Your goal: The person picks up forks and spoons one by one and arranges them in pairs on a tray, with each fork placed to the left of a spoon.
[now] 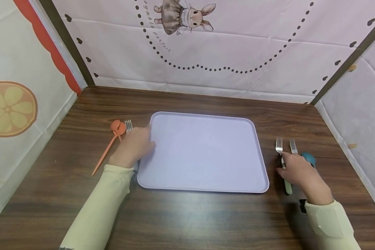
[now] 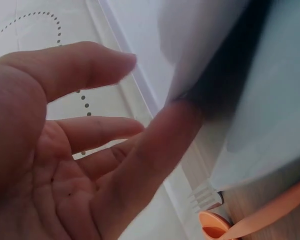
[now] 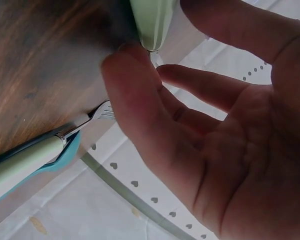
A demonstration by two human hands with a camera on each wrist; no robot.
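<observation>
smooth, matt plastic-looking tray [image 1: 203, 151]; shiny metal fork tines [image 1: 279, 143]; glossy wood-grain table [image 1: 187, 217]; ribbed cloth sleeve [image 1: 329, 220].

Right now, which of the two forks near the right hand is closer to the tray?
The left fork of that pair; the other fork lies farther from the tray, nearer the blue utensil.

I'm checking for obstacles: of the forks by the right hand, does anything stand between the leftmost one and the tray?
Only the right hand itself: its thumb sits on the side of that fork facing the tray. Otherwise nothing visible stands between them, just table and the tray's raised rim.
</observation>
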